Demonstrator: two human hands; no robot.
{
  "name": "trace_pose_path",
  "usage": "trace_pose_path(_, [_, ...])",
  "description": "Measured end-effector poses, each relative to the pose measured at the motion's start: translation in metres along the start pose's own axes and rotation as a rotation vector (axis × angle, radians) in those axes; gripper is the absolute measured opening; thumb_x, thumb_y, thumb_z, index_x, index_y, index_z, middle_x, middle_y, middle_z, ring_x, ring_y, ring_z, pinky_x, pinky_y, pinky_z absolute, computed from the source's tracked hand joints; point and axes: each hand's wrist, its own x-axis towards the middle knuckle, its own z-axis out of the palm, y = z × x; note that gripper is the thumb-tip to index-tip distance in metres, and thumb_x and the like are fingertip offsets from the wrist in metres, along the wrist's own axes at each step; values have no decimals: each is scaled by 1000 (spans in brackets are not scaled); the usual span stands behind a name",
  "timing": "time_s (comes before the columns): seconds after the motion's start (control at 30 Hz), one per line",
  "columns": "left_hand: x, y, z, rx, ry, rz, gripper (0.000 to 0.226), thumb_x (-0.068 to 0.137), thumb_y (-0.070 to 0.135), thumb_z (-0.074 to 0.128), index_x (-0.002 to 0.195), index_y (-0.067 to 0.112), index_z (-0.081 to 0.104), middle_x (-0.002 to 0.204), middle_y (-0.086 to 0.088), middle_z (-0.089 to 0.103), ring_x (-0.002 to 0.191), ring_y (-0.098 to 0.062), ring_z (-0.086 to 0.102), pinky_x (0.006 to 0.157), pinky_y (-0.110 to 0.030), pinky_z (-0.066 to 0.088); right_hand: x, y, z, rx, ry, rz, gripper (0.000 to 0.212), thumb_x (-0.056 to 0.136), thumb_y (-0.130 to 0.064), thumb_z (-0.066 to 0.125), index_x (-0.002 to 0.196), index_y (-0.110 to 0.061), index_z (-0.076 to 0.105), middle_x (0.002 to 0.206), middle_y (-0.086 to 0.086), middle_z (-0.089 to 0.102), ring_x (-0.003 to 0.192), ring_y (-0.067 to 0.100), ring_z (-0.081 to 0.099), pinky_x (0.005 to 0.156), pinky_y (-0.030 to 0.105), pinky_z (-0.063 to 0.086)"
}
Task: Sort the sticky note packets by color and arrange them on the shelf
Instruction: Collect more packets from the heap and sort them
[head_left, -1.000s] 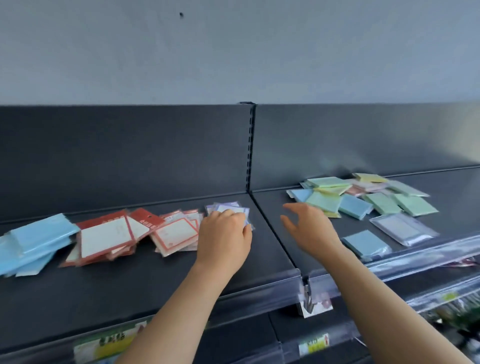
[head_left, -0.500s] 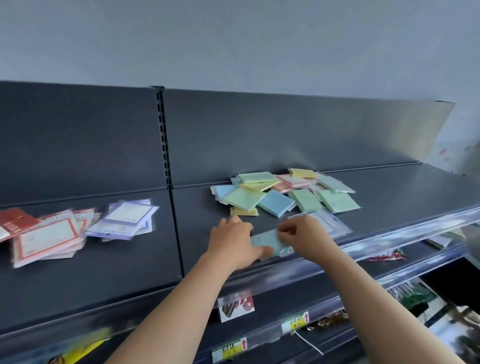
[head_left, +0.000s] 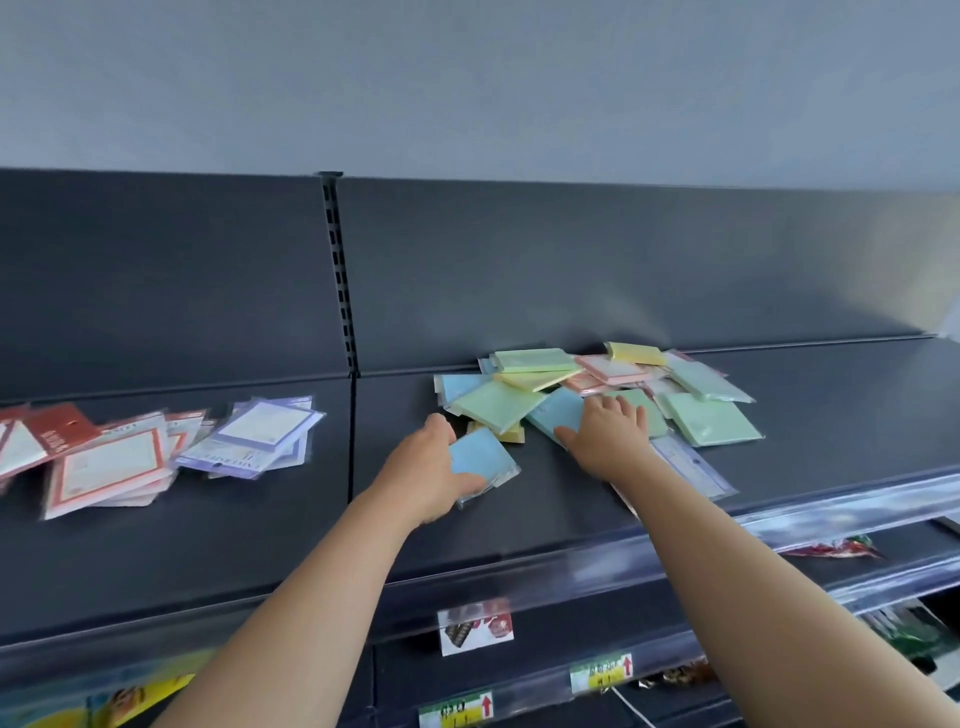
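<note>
Sticky note packets (head_left: 498, 405) are spread along the top dark shelf (head_left: 208, 545), so here's where you're at. Your left hand (head_left: 428, 470) has its fingers curled round one blue packet (head_left: 480, 457), gripping it by the left edge, just in front of the mixed heap on the right section of the shelf. Can't tell if that packet is lifted or touching the shelf. Your right hand (head_left: 608, 436) is loose, fingers fairly straight and laid flat on the heap, with the fingertips on a green packet (head_left: 657, 423) and the thumb side touching a second blue packet (head_left: 556, 413). It's not gripping anything. The heap is a jumble of green, blue, yellow and pink packets overlapping each other near the back panel. A clear-wrapped purple packet (head_left: 696, 465) lies under your right wrist near the front edge. Over on the left section, the red-bordered packets (head_left: 104, 467) sit in a loose pile, with the purple-bordered packets (head_left: 260, 436) just beside them on the right, overlapping a bit.
</note>
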Motion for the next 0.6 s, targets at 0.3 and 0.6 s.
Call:
trace_pose_path(0.3, [-4, -1, 6, -27, 38, 12, 42, 84, 36, 68, 116, 16, 52, 108, -1, 55, 94, -21, 54, 72, -33, 45, -13, -3, -16, 58, -38, 19, 86, 72, -58, 68, 135, -7, 38, 136, 15, 39, 124, 36, 39, 105, 44, 29])
trace_pose_path(0.6, [-15, -1, 8, -196, 142, 68, 38, 93, 23, 56, 128, 20, 43, 121, 0, 48, 94, -18, 51, 69, -28, 41, -44, 7, -33, 534, 36, -73, 39, 85, -14, 63, 122, -10, 53, 109, 8, 62, 88, 21, 56, 65, 27, 42])
